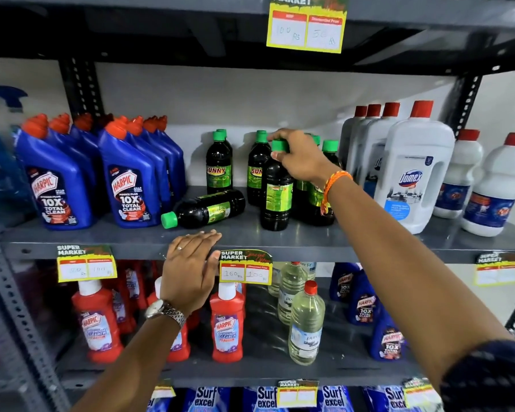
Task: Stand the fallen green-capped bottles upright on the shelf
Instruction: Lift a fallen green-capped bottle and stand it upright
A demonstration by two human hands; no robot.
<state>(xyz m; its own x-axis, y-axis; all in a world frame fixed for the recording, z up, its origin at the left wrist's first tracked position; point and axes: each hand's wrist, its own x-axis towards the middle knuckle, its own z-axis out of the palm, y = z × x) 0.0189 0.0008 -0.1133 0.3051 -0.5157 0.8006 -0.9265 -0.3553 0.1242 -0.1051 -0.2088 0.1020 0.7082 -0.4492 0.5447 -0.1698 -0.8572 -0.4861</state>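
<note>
One dark green-capped bottle lies on its side on the grey middle shelf, cap toward the front left. My right hand grips the neck and cap of an upright dark green-capped bottle standing near the shelf's front. Several more green-capped bottles stand upright behind it. My left hand rests flat on the shelf's front edge, just below the lying bottle, fingers together and holding nothing.
Blue Harpic bottles crowd the shelf's left; white red-capped bottles stand on the right. Price tags hang from the shelf edge. Red Harpic bottles and clear bottles fill the lower shelf.
</note>
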